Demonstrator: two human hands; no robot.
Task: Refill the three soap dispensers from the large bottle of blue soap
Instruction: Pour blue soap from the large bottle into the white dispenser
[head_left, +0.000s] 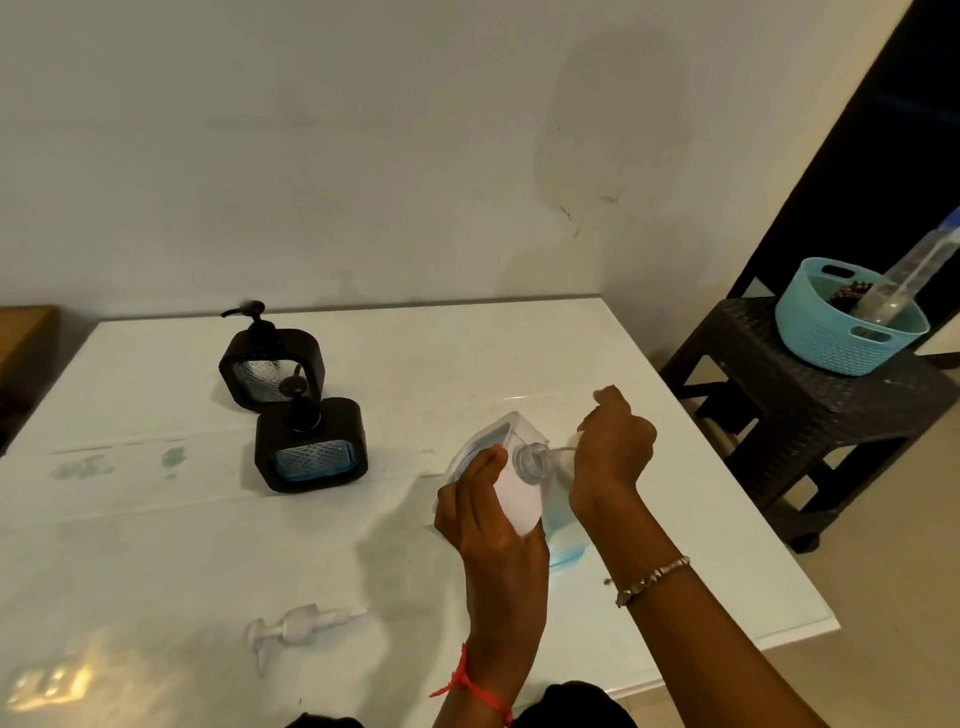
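My left hand (485, 519) grips the large clear soap bottle (514, 493) by its white-labelled body and holds it tilted. Its open mouth points right, toward a clear dispenser (563, 540) with blue soap in its lower part. My right hand (613, 452) is curled round the top of that clear dispenser, hiding its opening, so whether soap is flowing cannot be seen. Its clear pump (296, 626) lies loose on the white table (156, 519) near the front. Two black-framed dispensers (270, 364) (311, 447) with pumps on stand upright to the left.
Faint bluish smears (83, 465) mark the table's left side. The table's right edge runs close to my right arm. Beyond it a dark wicker stool (810, 405) carries a teal basket (847, 322) with a clear bottle leaning in it. A wall backs the table.
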